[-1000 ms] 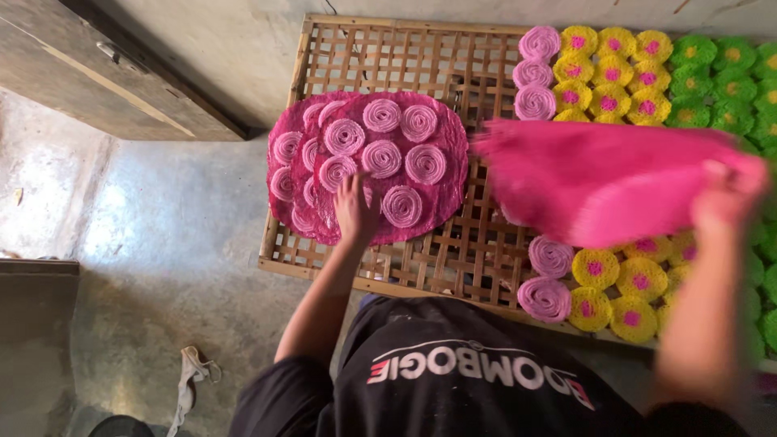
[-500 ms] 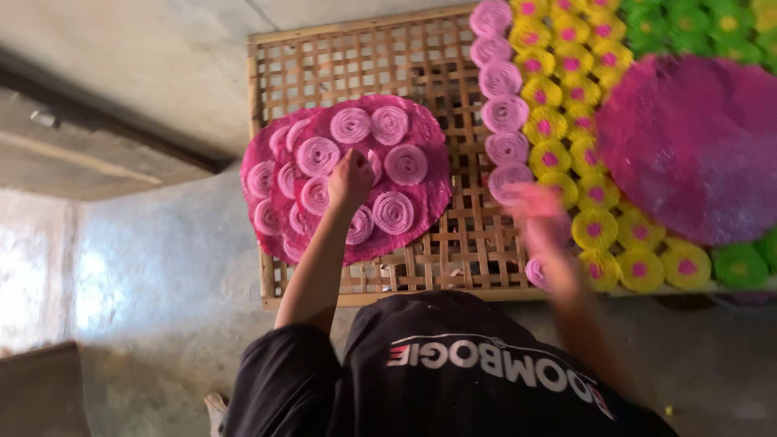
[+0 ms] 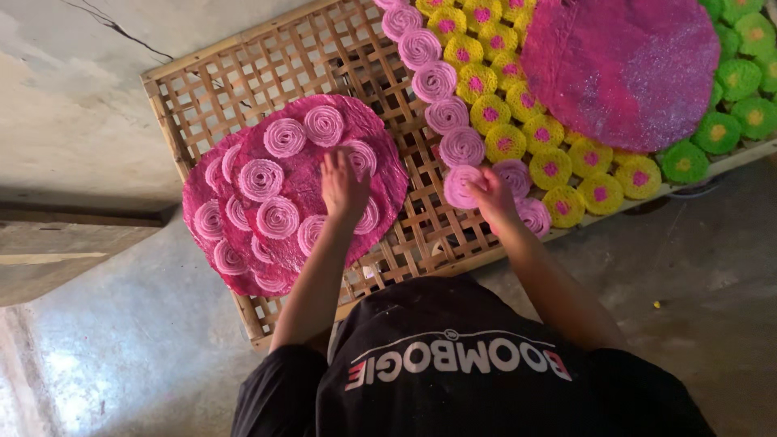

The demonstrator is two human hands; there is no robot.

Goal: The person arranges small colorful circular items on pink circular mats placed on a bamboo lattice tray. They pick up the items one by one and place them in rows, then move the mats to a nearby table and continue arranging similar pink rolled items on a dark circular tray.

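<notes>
The pink spiral disc (image 3: 460, 186) sits on the bamboo lattice rack (image 3: 267, 77), at the near end of the pink column, just beside another pink disc (image 3: 513, 175) and one row short of the rack's front edge. The right hand (image 3: 490, 194) is on it now, fingertips (image 3: 476, 180) touching its right rim, fingers loosely curled rather than clamped. Whether the disc is pinched or only pressed, I cannot tell; the hand hides the contact.

To do this well, I judge, the disc wants to lie flat, edge to edge with its neighbours without overlapping, so the column stays straight. A light touch suits it: these coils look thin and likely to crack or smear under a squeeze.

Over on the other side, the left hand (image 3: 343, 188) lies spread and flat, palm down, on the round pink mat (image 3: 312, 174) loaded with more pink spirals (image 3: 261, 179). Open hand, nothing gripped, fingers over one spiral near the mat's right edge. That mat overlaps a second one beneath it, both resting on the rack.

Further out, rows of yellow discs with pink centres (image 3: 550, 166) run beside the pink column, green ones (image 3: 716, 133) beyond them, and a bare magenta mat (image 3: 623, 69) lies turned over on top of them.
</notes>
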